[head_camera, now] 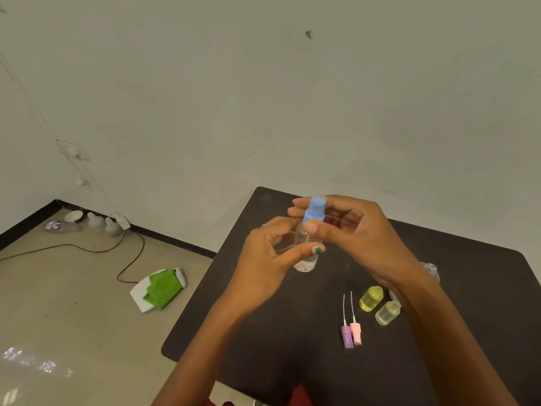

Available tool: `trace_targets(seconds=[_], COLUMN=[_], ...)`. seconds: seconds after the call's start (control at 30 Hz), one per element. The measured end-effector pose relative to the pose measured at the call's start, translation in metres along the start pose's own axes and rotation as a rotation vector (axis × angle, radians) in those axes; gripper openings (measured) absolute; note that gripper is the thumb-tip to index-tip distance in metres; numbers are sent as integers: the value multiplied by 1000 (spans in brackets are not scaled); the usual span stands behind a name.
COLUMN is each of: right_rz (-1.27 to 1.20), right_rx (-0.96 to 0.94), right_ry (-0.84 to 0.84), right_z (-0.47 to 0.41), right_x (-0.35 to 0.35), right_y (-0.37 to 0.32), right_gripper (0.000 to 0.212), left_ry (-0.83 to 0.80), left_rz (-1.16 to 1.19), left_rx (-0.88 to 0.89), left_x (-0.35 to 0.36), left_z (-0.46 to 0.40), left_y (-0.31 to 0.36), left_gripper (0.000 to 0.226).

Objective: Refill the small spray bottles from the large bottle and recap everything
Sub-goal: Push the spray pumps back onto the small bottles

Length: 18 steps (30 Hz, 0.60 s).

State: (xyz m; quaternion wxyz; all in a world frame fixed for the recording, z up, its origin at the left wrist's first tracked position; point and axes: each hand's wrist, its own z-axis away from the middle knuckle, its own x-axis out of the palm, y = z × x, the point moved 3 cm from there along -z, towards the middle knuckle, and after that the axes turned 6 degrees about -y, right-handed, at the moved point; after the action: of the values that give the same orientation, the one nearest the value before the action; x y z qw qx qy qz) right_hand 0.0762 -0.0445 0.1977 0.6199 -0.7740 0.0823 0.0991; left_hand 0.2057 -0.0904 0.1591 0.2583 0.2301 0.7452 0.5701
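Observation:
Above the dark table I hold a small clear spray bottle upright. My left hand grips its body, thumb across the front. My right hand pinches its blue spray cap between thumb and fingers. Two small open bottles lie on the table to the right: a yellow-tinted bottle and a paler clear bottle. Beside them lie a purple spray head and a pink spray head, each with a thin tube. A clear object shows past my right wrist, mostly hidden.
The table stands against a pale wall. On the floor at left lie a white board with a green cloth, a black cable, and a bowl and bottles near the wall corner.

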Motion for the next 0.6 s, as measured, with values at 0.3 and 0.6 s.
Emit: trace_targets(seconds=[0.3,0.6], right_rz=[58,92], right_rx=[-75,-10], right_ry=[156,74], right_z=[-1,-3], right_x=[5,5], right_y=[3,9], right_gripper=[27,28], left_ry=[113,110], left_rz=[-42,-34], left_rx=[33,-16], left_x=[0,0], left_z=[0,-4], left_y=[-2,-15], left_gripper=[22,28])
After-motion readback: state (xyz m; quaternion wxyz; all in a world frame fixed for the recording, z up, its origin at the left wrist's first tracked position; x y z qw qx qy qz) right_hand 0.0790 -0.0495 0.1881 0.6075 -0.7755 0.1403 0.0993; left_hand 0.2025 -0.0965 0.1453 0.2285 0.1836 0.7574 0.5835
